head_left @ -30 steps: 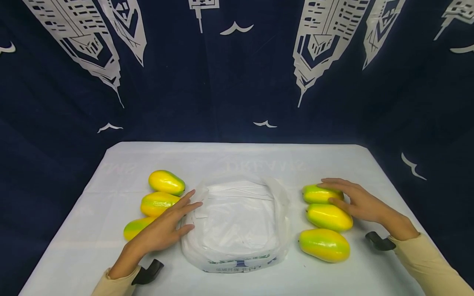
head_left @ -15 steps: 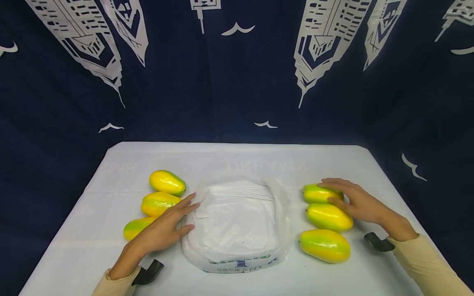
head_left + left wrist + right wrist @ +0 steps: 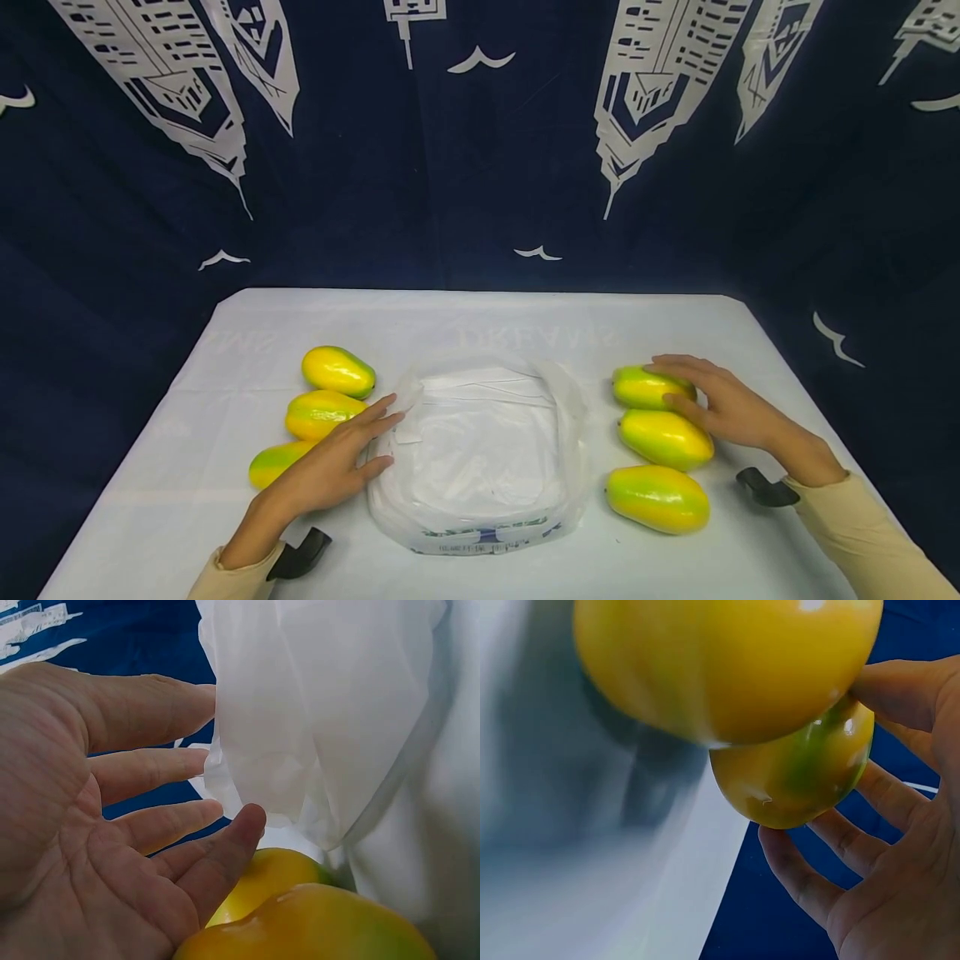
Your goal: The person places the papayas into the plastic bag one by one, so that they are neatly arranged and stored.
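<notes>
1. Toward the right edge of the table [image 3: 525, 321] sits the far right fruit [image 3: 636, 387], yellow-green; whether it touches the tabletop cannot be told.
2. The right hand [image 3: 726, 412] grips it by the end, thumb on the near side, fingers across the far side.
3. Just beside it, farther from the table's far edge, lies the middle right fruit [image 3: 665, 439]; the near right fruit [image 3: 656, 500] lies slightly apart.
4. Mid-table stands a plastic bag [image 3: 483, 467], mouth facing up.
5. The left hand [image 3: 333, 467] holds its fingers spread at the bag's left rim; firm contact is unconfirmed.
6. Toward the table's left edge, three left fruits [image 3: 318, 414] form a row, partly behind that hand.
7. Assessed risks: glossy skin could slip from the fingertip hold; the low thumb could set the middle right fruit rolling; sideways pressure from the left hand could collapse the thin rim.
</notes>
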### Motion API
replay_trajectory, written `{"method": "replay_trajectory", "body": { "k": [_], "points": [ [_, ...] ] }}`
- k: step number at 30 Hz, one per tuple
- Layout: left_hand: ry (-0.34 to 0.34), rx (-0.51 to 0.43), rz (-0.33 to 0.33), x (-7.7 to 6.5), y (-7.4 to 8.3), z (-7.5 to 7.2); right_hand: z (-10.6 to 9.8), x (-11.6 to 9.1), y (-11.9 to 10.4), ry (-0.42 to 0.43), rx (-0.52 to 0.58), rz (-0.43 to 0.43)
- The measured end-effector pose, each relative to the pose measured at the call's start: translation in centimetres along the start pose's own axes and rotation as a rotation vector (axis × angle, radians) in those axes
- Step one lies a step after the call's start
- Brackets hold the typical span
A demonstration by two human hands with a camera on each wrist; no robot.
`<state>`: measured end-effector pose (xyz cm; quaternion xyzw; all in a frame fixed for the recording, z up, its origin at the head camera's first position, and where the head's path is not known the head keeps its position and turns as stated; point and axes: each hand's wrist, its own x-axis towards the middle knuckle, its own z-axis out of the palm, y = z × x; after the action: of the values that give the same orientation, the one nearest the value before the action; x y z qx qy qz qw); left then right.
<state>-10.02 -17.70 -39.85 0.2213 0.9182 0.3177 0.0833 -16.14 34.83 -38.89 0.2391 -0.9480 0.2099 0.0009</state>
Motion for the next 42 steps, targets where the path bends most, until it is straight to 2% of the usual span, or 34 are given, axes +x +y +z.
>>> {"method": "replay_trajectory", "body": {
  "k": [15, 30, 42],
  "points": [
    [0.004, -0.010, -0.004, -0.1, -0.1, 0.0, -0.6, 0.6, -1.9, 0.072, -0.038, -0.024],
    [0.004, -0.002, -0.002, 0.0, 0.0, 0.1, -1.4, 1.3, -6.7, 0.048, -0.056, 0.033],
    [0.000, 0.011, -0.003, 0.1, -0.2, 0.0, -0.4, 2.5, -11.4, 0.002, -0.066, -0.083]
  ]
}}
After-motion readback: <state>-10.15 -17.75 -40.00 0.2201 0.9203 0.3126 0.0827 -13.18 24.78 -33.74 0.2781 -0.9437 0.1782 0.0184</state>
